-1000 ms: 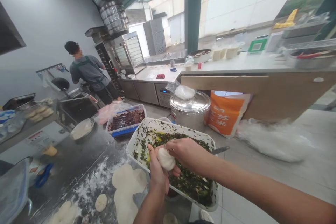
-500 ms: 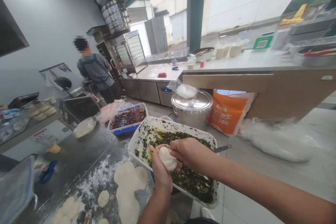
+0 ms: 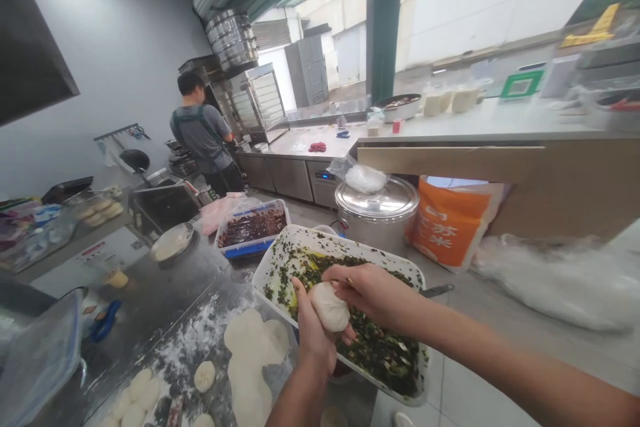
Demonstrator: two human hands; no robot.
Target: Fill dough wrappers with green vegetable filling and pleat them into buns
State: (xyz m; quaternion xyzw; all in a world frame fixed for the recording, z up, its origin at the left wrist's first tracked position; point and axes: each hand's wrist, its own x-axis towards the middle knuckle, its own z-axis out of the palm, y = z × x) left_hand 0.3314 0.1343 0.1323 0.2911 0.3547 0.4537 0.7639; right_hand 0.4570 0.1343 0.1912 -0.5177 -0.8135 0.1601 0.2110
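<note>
A round white dough bun [image 3: 331, 307] rests in my left hand [image 3: 314, 340], whose fingers and palm curve around it from below. My right hand [image 3: 367, 290] closes on the bun's upper right side with the fingertips pinched at the dough. Both hands are over a white tub [image 3: 273, 250] of chopped dark green filling [image 3: 383, 353]. A utensil handle [image 3: 439, 290] sticks out over the tub's right rim. To the left, overlapping flat dough wrappers [image 3: 247, 363] lie on the floured metal table [image 3: 193, 320], near a small dough piece [image 3: 205, 376].
Beyond the tub stand a blue-based container of dark red filling [image 3: 254, 227] and a lidded steel pot [image 3: 376, 203]. An orange bag [image 3: 450, 227] is on the floor at right. Several dough balls [image 3: 137, 397] lie lower left. A co-worker [image 3: 203, 133] stands by the far wall.
The whole scene has shifted slightly right and down in view. My right fingers have moved on the bun, and its pleated face is turned less toward me.
</note>
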